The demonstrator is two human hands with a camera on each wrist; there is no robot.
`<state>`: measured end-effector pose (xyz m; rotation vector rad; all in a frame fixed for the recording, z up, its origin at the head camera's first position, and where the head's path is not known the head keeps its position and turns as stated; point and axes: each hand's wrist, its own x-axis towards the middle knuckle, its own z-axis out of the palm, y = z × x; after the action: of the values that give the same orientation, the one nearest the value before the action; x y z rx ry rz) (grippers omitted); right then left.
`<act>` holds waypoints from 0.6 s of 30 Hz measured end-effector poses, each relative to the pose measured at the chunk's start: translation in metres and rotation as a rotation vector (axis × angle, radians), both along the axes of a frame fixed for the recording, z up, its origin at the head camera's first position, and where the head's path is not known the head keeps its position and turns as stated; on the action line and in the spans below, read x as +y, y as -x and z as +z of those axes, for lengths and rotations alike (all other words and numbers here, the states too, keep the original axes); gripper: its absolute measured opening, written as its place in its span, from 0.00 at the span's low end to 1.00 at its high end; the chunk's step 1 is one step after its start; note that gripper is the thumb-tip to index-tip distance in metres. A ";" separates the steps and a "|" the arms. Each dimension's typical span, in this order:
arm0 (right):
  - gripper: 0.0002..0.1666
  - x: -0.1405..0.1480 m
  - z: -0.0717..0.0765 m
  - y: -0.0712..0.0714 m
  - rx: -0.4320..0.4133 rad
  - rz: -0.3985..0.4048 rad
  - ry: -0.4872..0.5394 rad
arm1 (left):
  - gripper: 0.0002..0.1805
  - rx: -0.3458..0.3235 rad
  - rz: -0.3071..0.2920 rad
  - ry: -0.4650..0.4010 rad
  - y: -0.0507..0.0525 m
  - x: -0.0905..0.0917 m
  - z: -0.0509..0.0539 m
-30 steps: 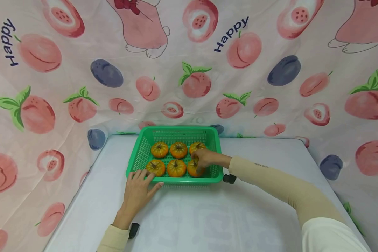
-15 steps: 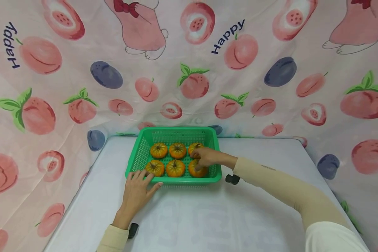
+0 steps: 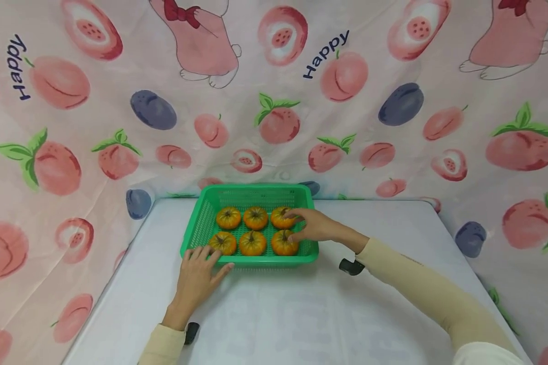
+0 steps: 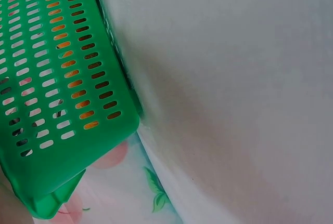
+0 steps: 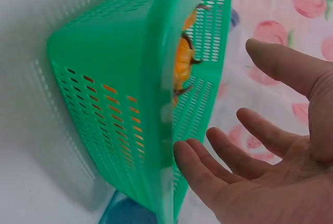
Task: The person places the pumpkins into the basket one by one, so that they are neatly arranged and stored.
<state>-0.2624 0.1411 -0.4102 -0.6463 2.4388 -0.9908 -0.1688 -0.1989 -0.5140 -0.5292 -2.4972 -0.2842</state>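
Several small orange pumpkins stand in two rows inside a green plastic basket (image 3: 274, 260). My right hand (image 3: 317, 225) hovers over the basket's right side with fingers spread, near the front right pumpkin (image 3: 284, 244) and the back right pumpkin (image 3: 280, 219). In the right wrist view that hand (image 5: 276, 156) holds nothing, its thumb and fingers apart beside the rim. My left hand (image 3: 197, 276) rests on the basket's front left corner, near the front left pumpkin (image 3: 223, 244). The left wrist view shows the slotted basket wall (image 4: 57, 78), with orange behind the holes.
The basket stands at the back of a white-covered table (image 3: 301, 314). A pink fruit-print cloth (image 3: 237, 106) hangs behind and beside the table. Black wrist cameras sit under the left wrist (image 3: 192, 333) and right wrist (image 3: 351, 266).
My right hand has let go of the front right pumpkin, drawn back to the right and spread its fingers. The left hand stays on the basket corner.
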 end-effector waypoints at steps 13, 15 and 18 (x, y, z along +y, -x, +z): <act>0.38 0.039 0.005 -0.018 0.116 -0.136 0.096 | 0.24 -0.003 -0.007 0.029 0.002 0.000 0.002; 0.37 0.043 0.006 -0.020 0.133 -0.149 0.103 | 0.23 -0.014 -0.007 0.032 0.002 0.000 0.003; 0.35 0.048 0.007 -0.023 0.163 -0.193 0.121 | 0.22 -0.023 -0.010 0.032 0.002 -0.001 0.005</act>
<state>-0.2393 0.1895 -0.4031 -0.5576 2.6394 -1.2120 -0.1708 -0.1994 -0.5093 -0.5538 -2.5254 -0.2562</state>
